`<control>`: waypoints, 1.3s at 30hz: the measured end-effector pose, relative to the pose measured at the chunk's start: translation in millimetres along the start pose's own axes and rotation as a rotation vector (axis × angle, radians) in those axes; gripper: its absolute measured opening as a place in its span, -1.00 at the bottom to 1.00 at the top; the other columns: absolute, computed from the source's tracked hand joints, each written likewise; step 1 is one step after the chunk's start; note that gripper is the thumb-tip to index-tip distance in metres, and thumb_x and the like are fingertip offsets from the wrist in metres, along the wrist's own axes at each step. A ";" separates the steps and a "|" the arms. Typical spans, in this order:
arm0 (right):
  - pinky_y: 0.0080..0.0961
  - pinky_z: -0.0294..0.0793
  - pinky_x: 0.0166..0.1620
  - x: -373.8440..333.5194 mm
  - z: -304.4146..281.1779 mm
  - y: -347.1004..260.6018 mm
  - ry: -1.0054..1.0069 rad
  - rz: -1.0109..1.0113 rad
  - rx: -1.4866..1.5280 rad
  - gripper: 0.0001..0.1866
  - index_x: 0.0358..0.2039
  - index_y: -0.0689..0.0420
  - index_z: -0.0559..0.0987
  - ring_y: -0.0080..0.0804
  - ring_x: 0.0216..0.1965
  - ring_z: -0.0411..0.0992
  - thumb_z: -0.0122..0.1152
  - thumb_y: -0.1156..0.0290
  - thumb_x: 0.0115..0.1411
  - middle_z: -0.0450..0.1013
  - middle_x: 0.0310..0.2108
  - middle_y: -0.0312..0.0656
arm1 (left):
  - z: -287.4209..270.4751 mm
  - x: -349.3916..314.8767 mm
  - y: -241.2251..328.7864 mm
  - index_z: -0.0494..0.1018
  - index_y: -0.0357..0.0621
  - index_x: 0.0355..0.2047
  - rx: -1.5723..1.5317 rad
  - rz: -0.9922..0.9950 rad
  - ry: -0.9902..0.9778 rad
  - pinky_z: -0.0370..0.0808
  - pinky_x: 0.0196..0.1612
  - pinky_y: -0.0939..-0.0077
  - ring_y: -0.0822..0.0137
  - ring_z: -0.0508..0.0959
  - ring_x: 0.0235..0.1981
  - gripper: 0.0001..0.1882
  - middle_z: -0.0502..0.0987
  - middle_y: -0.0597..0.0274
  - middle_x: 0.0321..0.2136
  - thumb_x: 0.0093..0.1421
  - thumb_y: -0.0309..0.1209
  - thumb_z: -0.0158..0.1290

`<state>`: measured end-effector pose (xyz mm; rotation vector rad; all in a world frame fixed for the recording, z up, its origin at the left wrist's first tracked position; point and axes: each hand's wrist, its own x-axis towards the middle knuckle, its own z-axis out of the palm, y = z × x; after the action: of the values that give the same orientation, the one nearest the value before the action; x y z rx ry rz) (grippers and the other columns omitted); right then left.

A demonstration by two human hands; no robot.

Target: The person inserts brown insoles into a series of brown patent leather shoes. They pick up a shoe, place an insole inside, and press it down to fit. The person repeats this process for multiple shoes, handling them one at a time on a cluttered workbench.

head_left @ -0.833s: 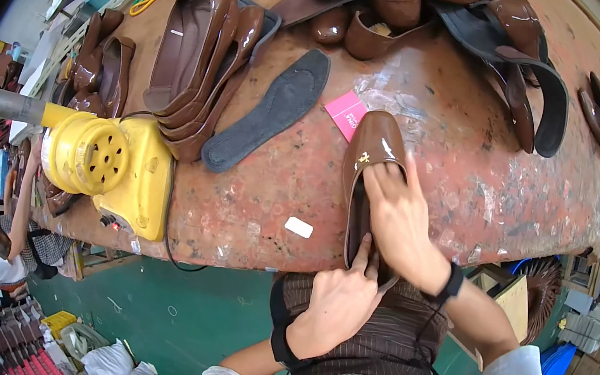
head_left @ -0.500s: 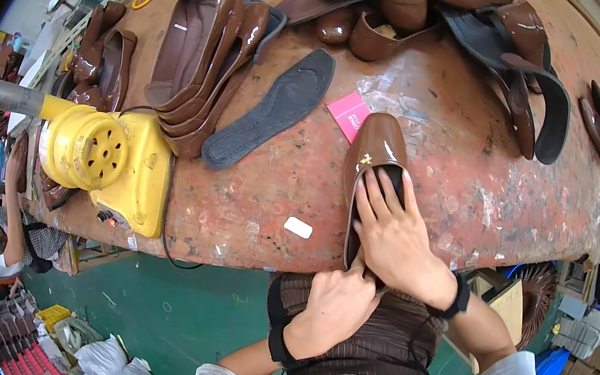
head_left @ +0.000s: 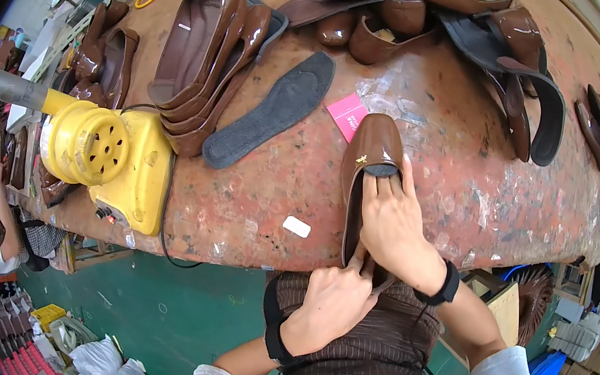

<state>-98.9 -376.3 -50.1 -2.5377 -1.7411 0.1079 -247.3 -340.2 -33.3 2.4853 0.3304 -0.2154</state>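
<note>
A glossy brown flat shoe (head_left: 377,138) with a small gold ornament lies at the front edge of the table, toe pointing away from me. My right hand (head_left: 396,222) reaches into its opening, fingers stretched out and pressing inside. A strip of dark insole (head_left: 381,170) shows past the fingertips. At the heel, my left hand (head_left: 331,302) is closed on the shoe's back end; its fingertips are partly hidden. Under the toe's left side sits a pink card (head_left: 344,114). Left of the shoe lies a loose dark grey insole (head_left: 273,109).
A yellow blower-like machine (head_left: 134,169) with a cable stands at the left. Stacked brown shoes (head_left: 195,45) lie behind it, with more shoes (head_left: 386,40) and insoles at the back. A white sticker (head_left: 297,226) lies nearby. Other people's arms (head_left: 7,212) show at both rims.
My right hand's fingers have drawn closer together and shifted slightly inside the shoe, showing more insole near the toe. My left hand stays at the heel.
</note>
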 end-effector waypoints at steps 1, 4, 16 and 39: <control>0.01 -0.16 0.44 -5.1 -0.4 -1.9 0.082 -0.026 -0.045 -0.44 0.10 0.50 0.37 0.07 0.10 0.38 0.02 0.46 0.09 0.44 -0.08 0.24 | 3.6 -1.0 -2.9 0.54 -0.35 -0.06 -0.006 0.002 -0.031 0.61 -0.44 0.20 -0.03 0.67 -0.48 -0.49 0.48 -0.18 0.08 0.04 -0.25 0.28; 0.13 -0.17 0.42 -12.6 4.5 -2.7 0.128 0.004 -0.066 -0.38 0.08 0.52 0.35 0.09 0.12 0.36 0.10 0.50 -0.03 0.42 -0.07 0.25 | 3.0 -1.3 -1.5 0.54 -0.34 -0.07 -0.009 0.002 -0.004 0.62 -0.44 0.20 -0.02 0.67 -0.47 -0.49 0.50 -0.18 0.05 0.03 -0.24 0.28; 0.18 -0.24 0.44 40.3 4.3 8.3 -0.177 0.032 -0.127 -0.77 -0.29 0.31 0.59 -0.10 -0.21 0.52 0.01 0.46 0.15 0.51 -0.37 0.02 | 2.8 2.6 -1.3 0.55 -0.35 -0.06 0.034 0.016 0.080 0.63 -0.44 0.27 0.07 0.68 -0.50 -0.46 0.47 -0.24 0.10 0.00 -0.23 0.27; -0.07 0.21 0.30 182.5 34.2 -3.8 0.175 -0.509 0.198 -0.32 0.13 0.17 0.45 -0.12 0.31 0.20 0.38 0.41 -0.08 0.32 0.19 -0.04 | -80.5 -124.2 -53.1 0.48 -0.03 -0.43 0.182 0.051 0.031 0.47 -0.26 0.23 0.16 0.55 -0.31 -0.88 0.47 0.24 -0.20 0.05 -0.34 0.18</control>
<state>-40.1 -204.2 -88.0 -1.8437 -2.1131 0.0285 -374.9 -273.5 29.9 2.6753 0.2697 -0.1935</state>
